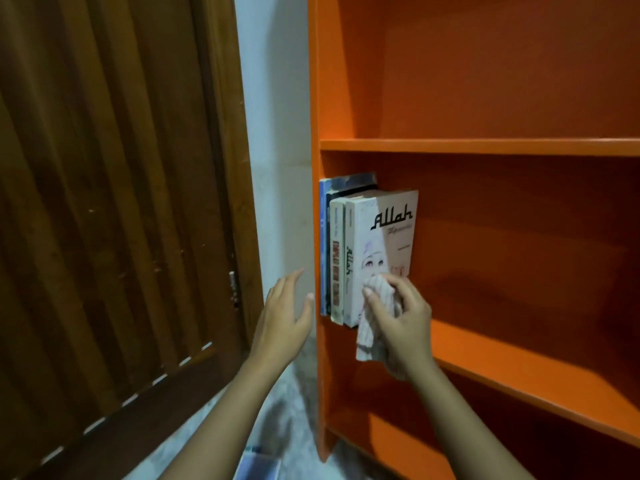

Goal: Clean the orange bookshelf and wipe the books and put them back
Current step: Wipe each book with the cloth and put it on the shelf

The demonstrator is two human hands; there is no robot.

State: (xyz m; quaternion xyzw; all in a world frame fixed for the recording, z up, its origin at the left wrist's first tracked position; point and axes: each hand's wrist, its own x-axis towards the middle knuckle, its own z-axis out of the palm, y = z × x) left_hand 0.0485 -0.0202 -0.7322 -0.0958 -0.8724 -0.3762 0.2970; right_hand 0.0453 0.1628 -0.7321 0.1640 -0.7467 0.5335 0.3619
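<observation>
The orange bookshelf [485, 147] fills the right of the head view. Several books stand upright at the left end of its middle shelf. The outermost is a white book [384, 237] with "Allah" on its cover. My right hand [401, 317] grips a crumpled white cloth [375, 320] against the lower front of that book. My left hand [285, 310] is held with fingers spread just left of the shelf's side panel, its thumb close to the panel edge, holding nothing.
A dark wooden slatted door [114, 202] stands to the left, with a strip of pale wall [277, 133] between it and the shelf. Something bluish [256, 465] lies on the light floor below. The upper shelf holds nothing visible.
</observation>
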